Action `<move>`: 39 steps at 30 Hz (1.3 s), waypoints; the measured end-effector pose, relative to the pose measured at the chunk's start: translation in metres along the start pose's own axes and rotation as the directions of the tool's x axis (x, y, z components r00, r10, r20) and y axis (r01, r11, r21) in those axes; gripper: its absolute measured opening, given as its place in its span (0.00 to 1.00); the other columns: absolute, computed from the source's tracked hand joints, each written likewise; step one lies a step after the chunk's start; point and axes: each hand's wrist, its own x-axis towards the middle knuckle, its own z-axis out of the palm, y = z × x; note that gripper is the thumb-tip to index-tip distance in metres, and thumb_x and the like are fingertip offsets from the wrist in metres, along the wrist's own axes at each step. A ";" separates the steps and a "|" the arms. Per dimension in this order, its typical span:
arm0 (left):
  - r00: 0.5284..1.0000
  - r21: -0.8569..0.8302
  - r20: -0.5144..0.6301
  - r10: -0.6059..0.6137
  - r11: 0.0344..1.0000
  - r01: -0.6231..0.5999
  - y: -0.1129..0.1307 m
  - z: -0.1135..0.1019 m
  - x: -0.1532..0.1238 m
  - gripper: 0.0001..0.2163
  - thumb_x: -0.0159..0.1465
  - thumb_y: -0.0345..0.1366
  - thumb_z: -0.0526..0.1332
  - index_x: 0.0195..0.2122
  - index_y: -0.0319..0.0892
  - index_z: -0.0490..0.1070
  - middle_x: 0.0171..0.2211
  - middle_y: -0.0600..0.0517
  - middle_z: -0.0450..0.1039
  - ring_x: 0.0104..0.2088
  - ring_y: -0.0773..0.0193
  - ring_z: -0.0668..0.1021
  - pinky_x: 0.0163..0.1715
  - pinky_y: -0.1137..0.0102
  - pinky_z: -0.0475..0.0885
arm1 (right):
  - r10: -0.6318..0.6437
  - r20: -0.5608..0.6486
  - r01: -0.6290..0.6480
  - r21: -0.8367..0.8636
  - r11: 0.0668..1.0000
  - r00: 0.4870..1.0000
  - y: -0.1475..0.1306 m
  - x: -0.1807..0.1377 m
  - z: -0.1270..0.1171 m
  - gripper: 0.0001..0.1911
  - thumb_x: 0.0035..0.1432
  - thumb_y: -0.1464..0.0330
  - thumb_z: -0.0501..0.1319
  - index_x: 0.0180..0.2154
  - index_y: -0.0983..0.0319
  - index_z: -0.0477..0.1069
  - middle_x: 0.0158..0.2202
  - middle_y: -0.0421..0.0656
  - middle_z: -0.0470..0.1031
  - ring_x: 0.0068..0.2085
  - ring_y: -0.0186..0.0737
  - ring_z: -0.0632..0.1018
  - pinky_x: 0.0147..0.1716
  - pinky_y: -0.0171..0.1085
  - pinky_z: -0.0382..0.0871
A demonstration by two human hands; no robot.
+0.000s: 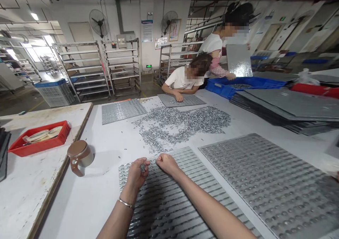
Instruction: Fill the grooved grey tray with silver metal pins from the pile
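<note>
Lower-centre ridged grey sheet: apparently loading; left hand clasps grey pieces; right hand, fingers together; next move likely needs alignment

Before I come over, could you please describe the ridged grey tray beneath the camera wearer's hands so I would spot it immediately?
On the big white table, find the heap of small grey pieces. On its near side lies the flat, ridged grey tray. Unlike the similar grey tray to its right, it has a bare left hand and right hand over its far end.
</note>
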 end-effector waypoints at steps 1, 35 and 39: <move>1.000 0.015 -0.001 0.003 1.000 -0.003 0.000 0.002 -0.001 0.07 0.59 0.31 0.64 0.37 0.37 0.70 0.27 0.51 0.73 0.19 0.73 0.68 0.16 0.78 0.53 | -0.004 -0.010 0.004 0.005 1.000 1.000 -0.001 -0.001 0.000 0.04 0.51 0.74 0.62 0.26 0.62 0.73 0.24 0.41 0.75 0.30 0.38 0.74 0.30 0.33 0.57; 0.967 0.514 0.242 -0.082 0.856 -0.057 -0.023 0.028 -0.033 0.16 0.53 0.48 0.68 0.26 0.43 0.64 0.17 0.59 0.63 0.13 0.75 0.57 0.13 0.74 0.46 | -0.127 0.008 0.111 0.440 0.891 0.992 0.001 -0.084 -0.034 0.17 0.59 0.54 0.59 0.29 0.60 0.73 0.22 0.39 0.71 0.25 0.36 0.70 0.25 0.34 0.63; 0.962 0.521 0.271 -0.035 0.846 -0.116 -0.024 0.032 -0.036 0.15 0.54 0.47 0.68 0.27 0.42 0.66 0.17 0.59 0.65 0.12 0.75 0.56 0.12 0.74 0.46 | -0.032 0.150 -0.075 0.659 0.748 0.988 -0.001 -0.088 -0.033 0.21 0.55 0.49 0.62 0.28 0.61 0.70 0.19 0.35 0.67 0.20 0.32 0.66 0.20 0.31 0.60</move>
